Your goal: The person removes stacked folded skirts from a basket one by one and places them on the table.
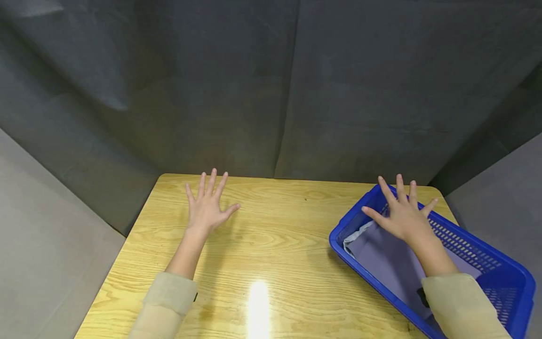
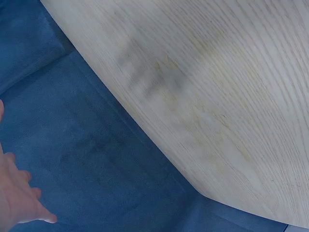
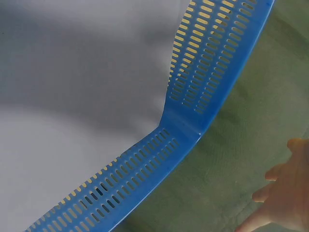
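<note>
- Wooden table [image 1: 275,245]: one, in the near middle.
- Blue basket [image 1: 501,278]: one, at the table's right.
- Purplish-grey material [image 1: 381,256]: along the basket's floor.
- Two, both empty, five fingers spread wide: left hand [image 1: 207,209], above the table's far left; right hand [image 1: 403,216], above the basket.

The right beige fabric sleeve [image 1: 461,306] hides part of the blue perforated plastic basket [image 1: 506,273], its near end cropped; a small black item [image 1: 422,297] alongside is unidentifiable. Wrist views cut off the left hand [image 2: 19,198] and right hand [image 3: 287,193].
</note>
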The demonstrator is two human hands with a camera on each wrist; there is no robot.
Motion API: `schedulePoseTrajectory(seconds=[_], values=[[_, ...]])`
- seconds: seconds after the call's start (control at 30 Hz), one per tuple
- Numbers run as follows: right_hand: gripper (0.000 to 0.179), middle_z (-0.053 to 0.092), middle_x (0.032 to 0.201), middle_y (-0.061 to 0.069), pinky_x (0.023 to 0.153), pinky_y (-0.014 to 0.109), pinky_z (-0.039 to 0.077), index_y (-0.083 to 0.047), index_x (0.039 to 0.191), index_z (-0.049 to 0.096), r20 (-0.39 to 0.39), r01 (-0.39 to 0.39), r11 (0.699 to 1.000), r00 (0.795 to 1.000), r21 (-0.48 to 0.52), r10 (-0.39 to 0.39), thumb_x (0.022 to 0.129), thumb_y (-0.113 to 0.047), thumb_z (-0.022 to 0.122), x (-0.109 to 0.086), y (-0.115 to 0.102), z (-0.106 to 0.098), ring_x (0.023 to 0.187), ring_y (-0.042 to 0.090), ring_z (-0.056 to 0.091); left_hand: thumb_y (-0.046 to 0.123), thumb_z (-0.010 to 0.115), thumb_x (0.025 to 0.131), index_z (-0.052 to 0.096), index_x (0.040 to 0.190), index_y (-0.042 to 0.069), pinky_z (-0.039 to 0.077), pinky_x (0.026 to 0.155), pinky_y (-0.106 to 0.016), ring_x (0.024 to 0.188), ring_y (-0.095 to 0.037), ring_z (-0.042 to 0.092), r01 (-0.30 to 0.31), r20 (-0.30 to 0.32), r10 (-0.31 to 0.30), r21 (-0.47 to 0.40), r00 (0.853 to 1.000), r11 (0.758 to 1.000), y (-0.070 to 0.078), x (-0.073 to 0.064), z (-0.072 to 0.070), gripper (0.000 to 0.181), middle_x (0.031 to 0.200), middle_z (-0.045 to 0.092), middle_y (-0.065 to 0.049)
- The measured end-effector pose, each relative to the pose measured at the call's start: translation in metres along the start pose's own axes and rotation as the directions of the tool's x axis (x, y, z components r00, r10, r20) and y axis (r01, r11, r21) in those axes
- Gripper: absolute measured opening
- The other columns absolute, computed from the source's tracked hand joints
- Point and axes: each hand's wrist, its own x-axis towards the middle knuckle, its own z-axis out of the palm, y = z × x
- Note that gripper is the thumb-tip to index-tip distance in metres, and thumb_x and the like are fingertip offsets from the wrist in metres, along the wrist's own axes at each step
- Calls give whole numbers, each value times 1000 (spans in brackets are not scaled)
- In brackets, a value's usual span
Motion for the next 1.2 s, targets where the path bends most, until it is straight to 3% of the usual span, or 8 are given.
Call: schedulePoseTrajectory(seconds=[0.23,0.43,0.6,0.7,0.87,1.1,1.2], values=[[85,-16,148,23,77,66,-31,-27,147,-6,-19,2,1000,1000,20,-2,85,-64,39,-6,1,-4,127,42,-29,66,46,81,4,148,28,-17,102,-56,138,-23,-13,-32,-50,30,-36,998,999,6,1,3,87,153,-6,-2],[82,-2,149,25,85,73,-19,-22,148,6,-69,16,1000,998,15,-14,86,-62,42,-16,1,-13,132,45,-14,59,46,85,8,148,25,-7,106,-57,139,-27,5,-88,-149,74,-86,986,992,15,1,6,82,152,13,-7],[77,13,147,26,94,71,-7,-14,146,20,-152,28,999,988,37,-22,86,-54,50,-26,6,-19,132,49,9,53,44,87,17,146,17,7,108,-57,135,-30,19,-162,-236,132,-112,963,980,28,4,9,74,147,25,-10],[74,21,144,27,96,72,6,-11,144,24,-193,34,998,981,59,-22,86,-47,55,-31,10,-22,127,52,20,51,44,87,22,144,14,12,108,-55,133,-31,24,-201,-274,161,-123,948,972,39,6,12,71,144,30,-11],[73,32,138,28,95,68,20,-7,143,26,-242,55,992,970,116,-25,85,-32,62,-39,16,-24,121,51,30,47,45,87,28,140,11,21,106,-49,128,-30,31,-270,-324,218,-126,921,955,58,8,17,67,139,36,-12],[73,26,139,32,88,72,21,-7,145,20,-181,-29,977,981,211,68,88,-32,59,-57,26,-29,121,54,27,45,48,86,36,135,7,28,103,-44,123,-26,37,-362,-377,292,-129,879,923,86,13,26,62,133,42,-9],[73,26,138,35,86,73,22,-7,145,19,-162,-56,966,982,254,100,89,-31,58,-65,30,-30,119,57,27,43,50,86,38,134,8,29,102,-42,122,-26,38,-386,-385,310,-140,870,912,98,14,29,61,133,42,-9]])
